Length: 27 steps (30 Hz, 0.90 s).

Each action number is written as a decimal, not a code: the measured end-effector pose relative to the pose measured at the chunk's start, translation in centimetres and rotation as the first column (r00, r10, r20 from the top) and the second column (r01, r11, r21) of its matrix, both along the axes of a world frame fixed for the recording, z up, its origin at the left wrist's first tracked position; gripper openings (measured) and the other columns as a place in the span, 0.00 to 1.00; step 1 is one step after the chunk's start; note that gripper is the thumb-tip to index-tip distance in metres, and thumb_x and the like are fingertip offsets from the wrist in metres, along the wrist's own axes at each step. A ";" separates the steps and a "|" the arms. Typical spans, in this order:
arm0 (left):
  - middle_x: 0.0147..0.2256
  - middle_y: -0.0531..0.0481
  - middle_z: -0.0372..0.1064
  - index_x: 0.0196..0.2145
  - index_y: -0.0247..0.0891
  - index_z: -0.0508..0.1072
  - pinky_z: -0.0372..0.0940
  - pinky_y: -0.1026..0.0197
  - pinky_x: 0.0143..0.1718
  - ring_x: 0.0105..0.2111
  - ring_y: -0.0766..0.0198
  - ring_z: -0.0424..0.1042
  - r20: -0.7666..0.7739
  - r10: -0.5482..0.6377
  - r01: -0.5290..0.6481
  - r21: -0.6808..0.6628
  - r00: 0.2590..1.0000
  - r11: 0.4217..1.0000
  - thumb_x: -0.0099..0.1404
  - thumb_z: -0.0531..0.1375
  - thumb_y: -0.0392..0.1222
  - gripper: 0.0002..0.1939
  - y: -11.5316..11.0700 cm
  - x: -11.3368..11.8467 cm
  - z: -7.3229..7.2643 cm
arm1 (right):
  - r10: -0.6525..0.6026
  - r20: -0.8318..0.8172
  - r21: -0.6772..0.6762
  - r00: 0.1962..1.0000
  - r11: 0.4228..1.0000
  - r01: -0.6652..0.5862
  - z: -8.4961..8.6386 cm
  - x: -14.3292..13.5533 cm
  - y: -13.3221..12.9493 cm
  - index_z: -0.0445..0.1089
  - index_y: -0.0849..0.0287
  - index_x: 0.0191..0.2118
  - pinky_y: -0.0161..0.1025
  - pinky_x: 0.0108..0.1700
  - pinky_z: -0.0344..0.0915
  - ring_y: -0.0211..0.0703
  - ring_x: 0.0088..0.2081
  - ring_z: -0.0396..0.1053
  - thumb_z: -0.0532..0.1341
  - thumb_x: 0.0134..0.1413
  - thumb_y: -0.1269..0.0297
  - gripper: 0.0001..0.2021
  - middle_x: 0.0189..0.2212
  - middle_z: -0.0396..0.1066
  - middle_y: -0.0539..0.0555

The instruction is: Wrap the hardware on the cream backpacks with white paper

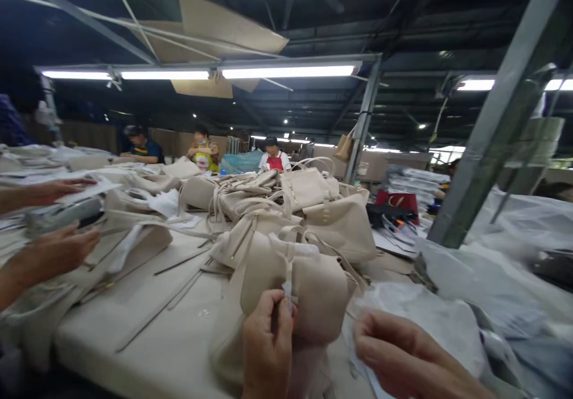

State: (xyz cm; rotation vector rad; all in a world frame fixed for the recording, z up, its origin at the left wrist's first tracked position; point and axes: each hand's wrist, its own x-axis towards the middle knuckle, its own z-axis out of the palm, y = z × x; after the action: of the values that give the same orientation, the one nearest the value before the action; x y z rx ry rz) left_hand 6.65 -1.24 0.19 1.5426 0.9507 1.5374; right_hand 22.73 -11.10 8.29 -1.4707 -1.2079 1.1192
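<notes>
The beige bag lies just beyond your left hand, the nearer one, whose fingers are pinched on a small pale strip. The strip runs upward from them, in line with the bag's front strap. Your right hand is apart, by white plastic sheeting, fingers curled; whether they grip anything, you cannot tell. Heaped bags crowd the worktop behind; a co-worker's hand is well left.
</notes>
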 end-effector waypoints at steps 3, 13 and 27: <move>0.24 0.50 0.73 0.31 0.42 0.74 0.63 0.64 0.30 0.25 0.60 0.71 -0.001 0.048 -0.048 0.019 0.999 0.999 0.65 0.57 0.46 0.09 -0.6 0.1 0.0 | 0.164 0.095 0.086 0.982 0.981 -0.173 2.1 -4.3 3.7 0.67 0.57 0.21 0.33 0.24 0.47 0.35 0.22 0.48 0.64 0.42 0.50 0.15 0.18 0.56 0.46; 0.29 0.46 0.76 0.33 0.43 0.77 0.65 0.63 0.33 0.29 0.58 0.73 0.066 0.013 -0.018 0.072 0.998 0.997 0.67 0.55 0.46 0.12 -1.0 -0.1 -0.3 | 0.009 0.520 0.174 0.854 0.978 -0.116 -0.7 -4.2 8.9 0.68 0.58 0.17 0.34 0.27 0.52 0.38 0.24 0.62 0.59 0.47 0.63 0.12 0.17 0.67 0.48; 0.34 0.42 0.79 0.37 0.40 0.80 0.70 0.62 0.37 0.34 0.56 0.76 0.217 0.005 0.001 -0.029 0.976 1.000 0.63 0.61 0.51 0.14 -0.7 -0.7 0.2 | 0.060 0.417 0.162 0.907 0.977 -0.139 -0.5 -4.4 9.1 0.71 0.57 0.16 0.33 0.26 0.53 0.37 0.23 0.62 0.59 0.43 0.67 0.09 0.16 0.69 0.48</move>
State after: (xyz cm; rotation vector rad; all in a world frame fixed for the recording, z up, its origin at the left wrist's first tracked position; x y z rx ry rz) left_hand 5.97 -1.92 0.34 1.3218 0.8457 1.6484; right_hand 18.29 -2.05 7.80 -1.5548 -1.6493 0.7512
